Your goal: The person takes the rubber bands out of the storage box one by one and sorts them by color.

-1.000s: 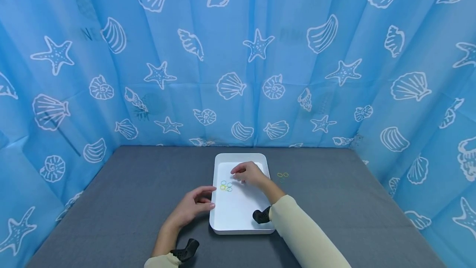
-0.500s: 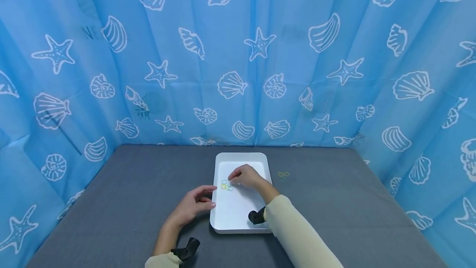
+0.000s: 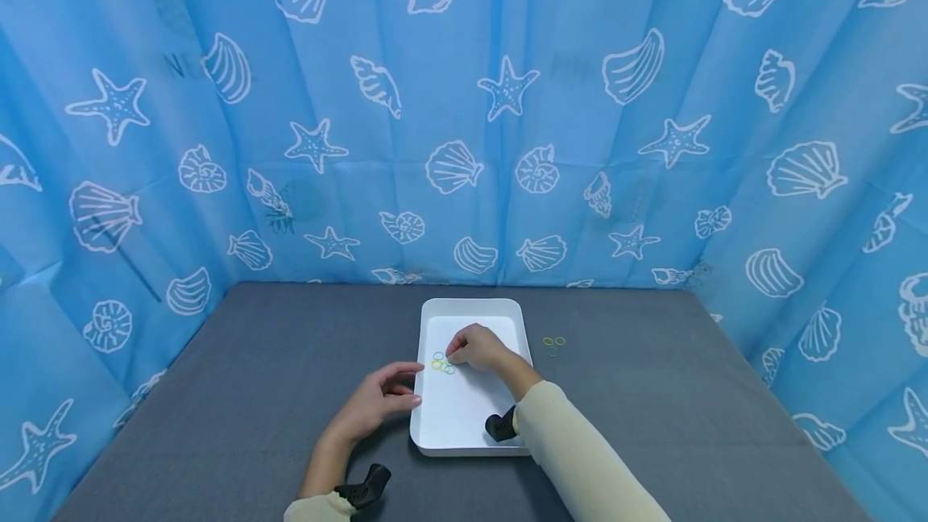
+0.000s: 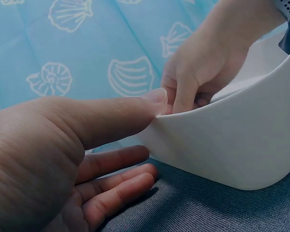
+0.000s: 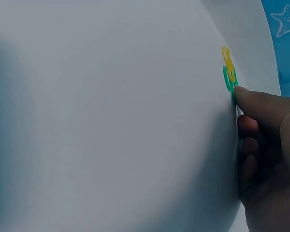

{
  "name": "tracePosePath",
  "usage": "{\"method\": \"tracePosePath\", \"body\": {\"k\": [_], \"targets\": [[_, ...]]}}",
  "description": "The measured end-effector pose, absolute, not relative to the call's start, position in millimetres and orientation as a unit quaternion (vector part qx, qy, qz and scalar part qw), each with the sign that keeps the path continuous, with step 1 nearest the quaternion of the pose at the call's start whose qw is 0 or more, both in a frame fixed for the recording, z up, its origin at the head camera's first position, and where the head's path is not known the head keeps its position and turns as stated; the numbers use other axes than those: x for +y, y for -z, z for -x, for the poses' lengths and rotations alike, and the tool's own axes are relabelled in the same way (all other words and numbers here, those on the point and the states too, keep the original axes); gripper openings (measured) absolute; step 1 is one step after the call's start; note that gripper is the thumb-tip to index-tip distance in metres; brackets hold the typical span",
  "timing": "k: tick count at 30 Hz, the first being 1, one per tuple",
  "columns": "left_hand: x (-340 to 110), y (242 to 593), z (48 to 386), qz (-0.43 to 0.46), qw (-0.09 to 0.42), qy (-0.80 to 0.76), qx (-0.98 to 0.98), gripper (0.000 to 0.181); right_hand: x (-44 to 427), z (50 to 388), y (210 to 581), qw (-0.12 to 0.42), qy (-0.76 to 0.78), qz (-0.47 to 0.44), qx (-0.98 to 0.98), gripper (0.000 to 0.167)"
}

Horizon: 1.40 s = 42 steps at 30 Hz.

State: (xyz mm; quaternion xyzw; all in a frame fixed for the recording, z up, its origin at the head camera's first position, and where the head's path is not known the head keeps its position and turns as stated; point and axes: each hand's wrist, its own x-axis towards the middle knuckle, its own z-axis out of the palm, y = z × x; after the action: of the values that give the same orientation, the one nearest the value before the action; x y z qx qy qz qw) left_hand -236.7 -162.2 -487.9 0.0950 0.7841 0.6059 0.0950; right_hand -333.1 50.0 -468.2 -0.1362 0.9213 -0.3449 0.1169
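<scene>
A white tray (image 3: 464,425) lies on the grey table. My left hand (image 3: 366,403) is at its left wall with fingers spread loosely; in the left wrist view the left thumb (image 4: 121,116) touches the rim. Inside the tray, my right hand (image 3: 482,351) is lowered over a small cluster of thin rings, yellow ring (image 3: 437,365) among them. The right wrist view shows the thumb and fingers pinching at a green ring (image 5: 227,79), beside a yellow ring (image 5: 225,53); fingertips partly hide the green one. Other right fingers are curled.
Right of the tray, a few more thin rings lie on the table (image 3: 652,393), including a yellow ring (image 3: 560,341) and a green one. A blue shell-patterned curtain (image 3: 464,208) hangs behind and at the sides.
My right hand has moved left and down within the tray onto the ring cluster, and its fingertips have come together. My left hand stays at the tray's left side.
</scene>
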Motion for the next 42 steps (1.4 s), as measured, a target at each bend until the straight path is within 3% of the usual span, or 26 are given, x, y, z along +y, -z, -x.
{"method": "tracePosePath", "body": {"k": [32,42], "targets": [[-163.3,489.7,237.0,-0.109,0.094,-0.608,0.781,0.052,62.0,333.8,464.2,0.087,0.358,0.145,0.918,0.010],[-162.7,488.2,235.9,-0.103,0.094,-0.603,0.785,0.051,76.4,340.7,444.0,0.058,0.370,0.166,0.912,0.010]]}}
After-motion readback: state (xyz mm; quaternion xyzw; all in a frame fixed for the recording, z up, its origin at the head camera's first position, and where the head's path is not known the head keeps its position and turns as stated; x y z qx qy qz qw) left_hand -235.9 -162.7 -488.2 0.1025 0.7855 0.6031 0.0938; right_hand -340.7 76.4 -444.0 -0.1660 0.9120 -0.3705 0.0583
